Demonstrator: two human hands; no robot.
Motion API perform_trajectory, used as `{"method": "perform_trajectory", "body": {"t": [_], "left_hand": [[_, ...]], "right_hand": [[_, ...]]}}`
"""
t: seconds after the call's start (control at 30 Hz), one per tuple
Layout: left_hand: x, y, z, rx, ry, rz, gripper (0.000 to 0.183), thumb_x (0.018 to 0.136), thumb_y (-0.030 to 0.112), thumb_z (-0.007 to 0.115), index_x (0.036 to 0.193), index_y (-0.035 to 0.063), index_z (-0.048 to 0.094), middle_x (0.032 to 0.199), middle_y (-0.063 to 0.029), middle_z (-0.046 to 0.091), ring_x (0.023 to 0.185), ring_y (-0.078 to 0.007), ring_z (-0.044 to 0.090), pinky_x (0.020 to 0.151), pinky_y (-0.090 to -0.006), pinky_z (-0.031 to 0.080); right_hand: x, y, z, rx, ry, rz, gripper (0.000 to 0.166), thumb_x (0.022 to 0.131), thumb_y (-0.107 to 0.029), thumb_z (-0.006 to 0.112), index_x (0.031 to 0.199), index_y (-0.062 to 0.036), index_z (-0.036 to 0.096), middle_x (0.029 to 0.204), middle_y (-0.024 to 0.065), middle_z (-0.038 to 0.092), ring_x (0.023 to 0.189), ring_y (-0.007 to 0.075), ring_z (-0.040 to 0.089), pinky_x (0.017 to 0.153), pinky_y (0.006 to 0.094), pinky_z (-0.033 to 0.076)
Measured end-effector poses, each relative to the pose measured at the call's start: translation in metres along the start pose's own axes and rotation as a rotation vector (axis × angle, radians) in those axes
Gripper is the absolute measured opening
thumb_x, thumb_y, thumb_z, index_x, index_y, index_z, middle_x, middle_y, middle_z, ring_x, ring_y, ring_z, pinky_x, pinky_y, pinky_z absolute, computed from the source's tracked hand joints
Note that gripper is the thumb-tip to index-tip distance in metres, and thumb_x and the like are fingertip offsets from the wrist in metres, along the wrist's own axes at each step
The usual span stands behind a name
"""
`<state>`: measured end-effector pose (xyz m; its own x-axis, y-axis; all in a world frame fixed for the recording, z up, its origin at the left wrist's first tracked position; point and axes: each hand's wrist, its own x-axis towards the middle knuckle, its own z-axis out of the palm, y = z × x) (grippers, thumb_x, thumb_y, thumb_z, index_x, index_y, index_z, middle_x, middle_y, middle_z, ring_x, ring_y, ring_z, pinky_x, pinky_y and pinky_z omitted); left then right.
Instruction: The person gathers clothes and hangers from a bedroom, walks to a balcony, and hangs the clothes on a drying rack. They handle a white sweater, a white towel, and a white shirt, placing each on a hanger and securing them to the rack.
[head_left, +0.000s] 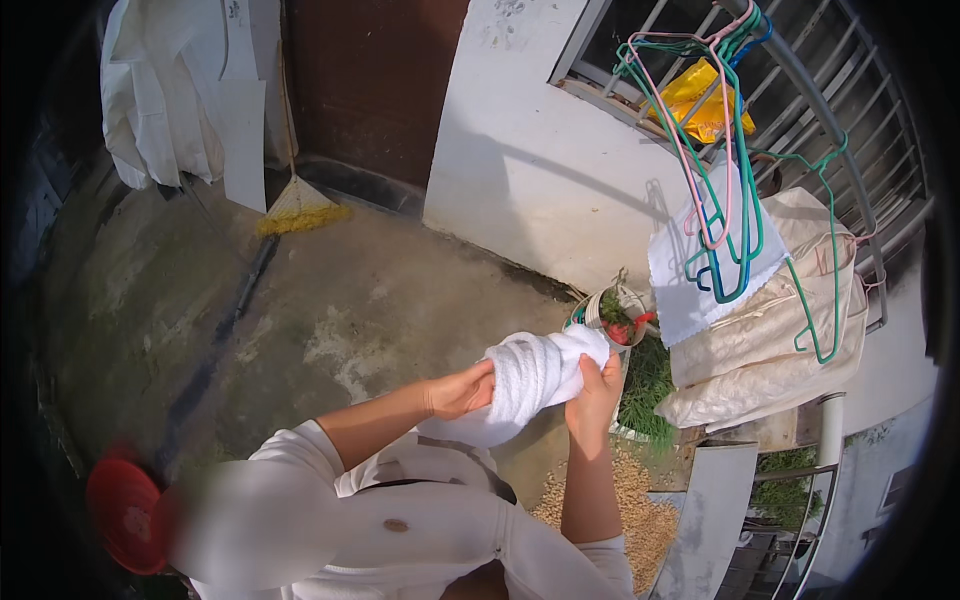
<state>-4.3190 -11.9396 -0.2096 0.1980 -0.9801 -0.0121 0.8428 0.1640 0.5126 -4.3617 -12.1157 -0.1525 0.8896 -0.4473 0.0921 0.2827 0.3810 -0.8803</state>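
A white terry towel (525, 375), bunched and twisted into a thick roll, stretches between my two hands in front of my body. At its near left side my left hand (463, 388) grips the cloth, the fingertips partly hidden behind the folds. My right hand (596, 386) pinches the far right end, thumb on top. A loose flap of the towel hangs below the roll. Beyond my right hand stands a white bucket (592, 311) holding greenery and something red.
Plastic clothes hangers (720, 187) hang from a metal rail (817, 97) at upper right, above cream cloth (772, 330). Peanut-like pods (637, 502) lie spread at lower right, near green plants (645, 390). A broom (300, 210) leans by the brown door (375, 82). A red basin (124, 517) is at lower left.
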Motion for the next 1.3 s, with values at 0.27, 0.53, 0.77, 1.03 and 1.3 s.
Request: {"method": "perform_trajectory", "body": {"t": [0.27, 0.53, 0.77, 1.03, 1.3], "left_hand": [[-0.023, -0.037, 0.013, 0.528, 0.024, 0.005, 0.046, 0.084, 0.036, 0.05, 0.117, 0.0034, 0.043, 0.099, -0.01, 0.057, 0.076, -0.017, 0.055, 0.068, -0.0305, 0.046], [-0.046, -0.029, -0.009, 0.239, 0.291, -0.123, 0.036, 0.084, 0.026, 0.051, 0.113, 0.0042, 0.048, 0.092, -0.008, 0.058, 0.062, -0.0153, 0.052, 0.059, -0.0275, 0.045], [-0.059, -0.041, -0.024, 0.429, 0.528, -0.117, 0.044, 0.077, 0.038, 0.058, 0.108, 0.0072, 0.057, 0.1, -0.0034, 0.059, 0.081, -0.0125, 0.054, 0.07, -0.0268, 0.043], [-0.07, -0.042, -0.033, 0.316, 0.69, 0.009, 0.051, 0.076, 0.03, 0.061, 0.116, 0.0009, 0.049, 0.106, -0.0083, 0.056, 0.096, -0.018, 0.052, 0.082, -0.0304, 0.041], [-0.082, -0.025, -0.032, 0.257, 0.953, 0.194, 0.045, 0.074, 0.022, 0.059, 0.105, -0.0101, 0.05, 0.093, -0.0141, 0.058, 0.078, -0.0221, 0.057, 0.067, -0.0338, 0.047]], "right_hand": [[0.005, -0.044, 0.015, -0.528, -0.025, 0.088, 0.021, 0.085, -0.011, 0.051, 0.104, -0.0009, 0.051, 0.095, 0.0048, 0.058, 0.082, 0.0095, 0.054, 0.066, 0.0212, 0.043], [0.055, -0.181, 0.053, -0.726, 0.205, -0.737, 0.025, 0.089, -0.02, 0.047, 0.101, -0.0008, 0.056, 0.094, 0.004, 0.056, 0.077, 0.0085, 0.047, 0.064, 0.0212, 0.037], [0.075, -0.224, 0.137, -1.748, 0.082, -1.216, 0.025, 0.073, -0.024, 0.065, 0.087, -0.0036, 0.063, 0.104, 0.0092, 0.054, 0.094, 0.023, 0.049, 0.077, 0.0315, 0.039], [0.094, -0.219, 0.156, -1.988, 0.276, -1.06, 0.01, 0.065, -0.013, 0.055, 0.07, -0.0034, 0.055, 0.09, 0.0088, 0.055, 0.09, 0.0272, 0.05, 0.073, 0.0391, 0.038], [0.072, -0.213, 0.148, -1.568, 0.18, -1.263, 0.009, 0.072, -0.01, 0.053, 0.073, -0.0017, 0.049, 0.079, 0.0099, 0.052, 0.081, 0.0293, 0.048, 0.071, 0.0395, 0.038]]}}
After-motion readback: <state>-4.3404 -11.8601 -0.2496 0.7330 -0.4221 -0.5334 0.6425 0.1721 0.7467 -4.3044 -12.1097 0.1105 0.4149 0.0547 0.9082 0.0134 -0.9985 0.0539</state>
